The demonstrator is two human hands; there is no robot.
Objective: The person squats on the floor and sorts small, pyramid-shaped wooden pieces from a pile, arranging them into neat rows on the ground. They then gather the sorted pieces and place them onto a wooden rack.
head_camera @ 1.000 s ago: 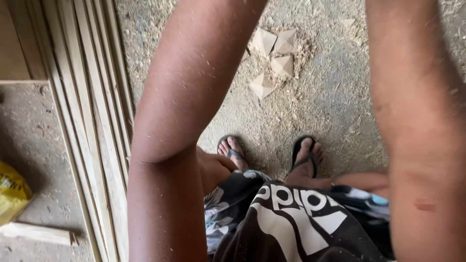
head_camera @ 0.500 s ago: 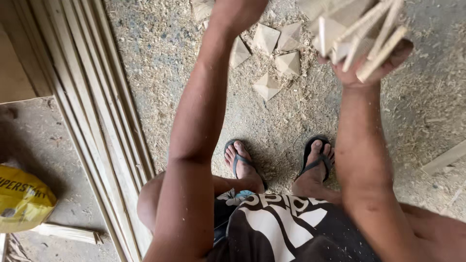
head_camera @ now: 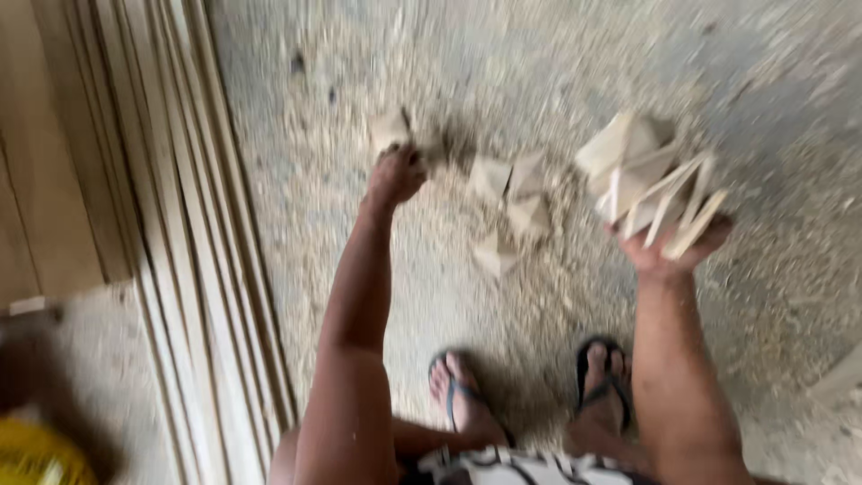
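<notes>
Sawdust covers the concrete floor [head_camera: 557, 81] under a standing person, seen from above through heavy motion blur. The left hand [head_camera: 395, 175] reaches down to the floor on the left of the scene, fingers curled together around a pale triangular wood offcut [head_camera: 391, 128] that sticks out just beyond the knuckles; the blur hides whether the piece is off the ground. The right hand [head_camera: 669, 244] is raised, palm up, at the right, clamped on a bundle of wood offcuts [head_camera: 646, 180]: several flat triangular pieces stacked on edge, with a few thin pale edges fanning out toward the near right over the fingers.

Between the 2 hands, about 4 more triangular offcuts [head_camera: 507, 211] lie on the floor in a loose cluster, touching or nearly touching one another, a little to the right of the left hand and well left of the held bundle. Their exact count is hard to tell in the blur.

Near the bottom edge, the person's 2 feet in dark flip-flops [head_camera: 462, 395] stand on the sawdust, the right foot [head_camera: 606, 377] just beside the right forearm. A strip of black-and-white patterned shorts [head_camera: 530, 469] shows at the very bottom.

Along the left side, a stack of long wooden mouldings [head_camera: 193, 260] runs from far to near, lying flat and parallel. Left of them is a flat wooden panel [head_camera: 40, 180], and a yellow bag [head_camera: 40, 458] sits in the near left corner, blurred.
</notes>
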